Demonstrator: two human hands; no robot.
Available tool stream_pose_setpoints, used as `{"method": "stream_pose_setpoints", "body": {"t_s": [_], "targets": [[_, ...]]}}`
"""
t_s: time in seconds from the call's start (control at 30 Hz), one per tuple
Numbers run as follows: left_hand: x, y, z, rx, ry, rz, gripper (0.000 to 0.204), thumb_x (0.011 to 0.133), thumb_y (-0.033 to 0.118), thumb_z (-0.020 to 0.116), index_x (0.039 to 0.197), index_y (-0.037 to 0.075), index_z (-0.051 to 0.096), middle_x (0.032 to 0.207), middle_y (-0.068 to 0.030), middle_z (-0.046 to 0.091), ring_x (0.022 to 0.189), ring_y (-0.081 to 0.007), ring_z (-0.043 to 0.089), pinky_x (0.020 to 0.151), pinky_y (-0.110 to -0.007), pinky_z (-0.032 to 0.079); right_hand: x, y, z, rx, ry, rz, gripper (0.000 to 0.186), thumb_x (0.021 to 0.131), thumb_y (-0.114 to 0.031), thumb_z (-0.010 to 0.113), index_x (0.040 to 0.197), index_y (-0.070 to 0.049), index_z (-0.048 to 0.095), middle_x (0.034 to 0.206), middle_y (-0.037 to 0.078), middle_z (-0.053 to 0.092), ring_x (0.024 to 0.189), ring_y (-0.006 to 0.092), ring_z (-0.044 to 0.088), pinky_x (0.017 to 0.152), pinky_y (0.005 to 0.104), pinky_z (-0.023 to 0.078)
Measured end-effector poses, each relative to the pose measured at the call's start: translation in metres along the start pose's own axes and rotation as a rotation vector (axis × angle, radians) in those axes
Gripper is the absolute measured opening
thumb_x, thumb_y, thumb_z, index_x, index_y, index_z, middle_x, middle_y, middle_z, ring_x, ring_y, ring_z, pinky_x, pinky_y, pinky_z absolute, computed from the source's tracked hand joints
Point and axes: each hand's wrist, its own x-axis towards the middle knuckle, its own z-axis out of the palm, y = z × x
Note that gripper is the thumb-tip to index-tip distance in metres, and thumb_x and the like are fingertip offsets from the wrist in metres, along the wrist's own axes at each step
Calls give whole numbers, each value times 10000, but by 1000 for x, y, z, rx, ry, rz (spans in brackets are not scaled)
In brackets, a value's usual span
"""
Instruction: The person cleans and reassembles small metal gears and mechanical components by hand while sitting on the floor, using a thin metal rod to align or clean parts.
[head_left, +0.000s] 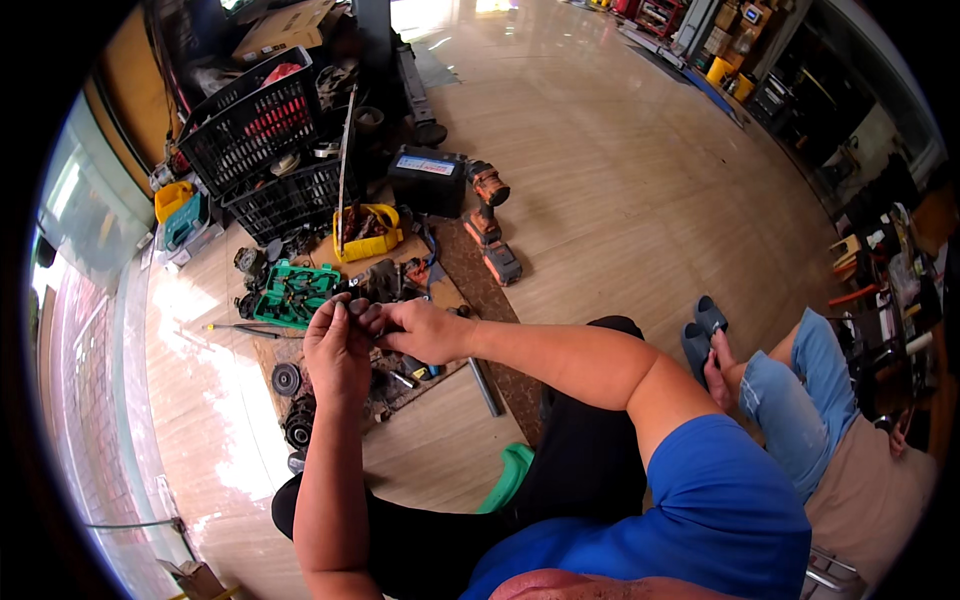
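Observation:
My left hand (338, 350) and my right hand (425, 332) meet in front of me, their fingertips pinched close together. Whatever they hold between them is small, dark and mostly covered by the fingers, so I cannot make out its kind. Just beyond my left hand lies an open green tool case (290, 290) with dark pieces in its moulded slots. Dark greasy metal parts are spread on the mat around and beneath both hands, among them a round pulley-like part (286, 379) and a ribbed round part (299, 428) left of my left forearm.
Beyond the case stand a yellow basket (385, 241), stacked black crates (215, 150), a black battery (425, 192) and an orange-black cordless power tool (484, 228). A metal tube (484, 388) lies on the mat's right. At right sits another person in denim shorts (790, 400). Glass panels (85, 290) line the left.

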Motion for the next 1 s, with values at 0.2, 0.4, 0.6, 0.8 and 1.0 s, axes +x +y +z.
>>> {"method": "stream_pose_setpoints", "body": {"t_s": [0.2, 0.4, 0.6, 0.8, 1.0], "targets": [[1, -2, -1, 39, -6, -6, 163, 981, 82, 496, 1094, -21, 551, 958, -138, 640, 873, -246, 653, 802, -374, 560, 5, 8, -2, 78, 51, -131, 269, 821, -54, 669, 1067, 13, 583, 922, 108, 678, 868, 167, 653, 798, 308, 521], [-4, -9, 1, 95, 8, -44, 164, 981, 78, 488, 1102, -3, 565, 985, -134, 644, 941, -257, 639, 808, -367, 541, 3, 6, -6, 82, 25, -65, 295, 853, -25, 652, 1131, 21, 566, 964, 69, 658, 936, 117, 611, 846, 288, 519], [-6, -9, 1, 96, -21, -64, 164, 981, 91, 496, 1107, 23, 574, 1035, -122, 661, 978, -246, 653, 810, -335, 537, 4, 14, -2, 161, 58, -62, 263, 861, 2, 631, 1117, 22, 571, 971, 66, 661, 922, 118, 621, 841, 279, 525], [-7, -9, 0, 94, -42, -27, 162, 979, 91, 499, 1106, 26, 576, 1057, -125, 662, 988, -251, 653, 811, -326, 535, 5, 12, 0, 222, 47, -23, 251, 865, 21, 616, 1112, 19, 574, 978, 65, 664, 924, 119, 624, 839, 280, 526], [-6, -9, 0, 89, -42, -40, 179, 972, 97, 521, 1111, -6, 569, 1059, -151, 664, 990, -257, 660, 851, -346, 540, 7, 11, -3, 304, 5, -51, 282, 827, 40, 655, 1097, 17, 579, 987, 59, 668, 932, 111, 621, 846, 276, 517]]}}
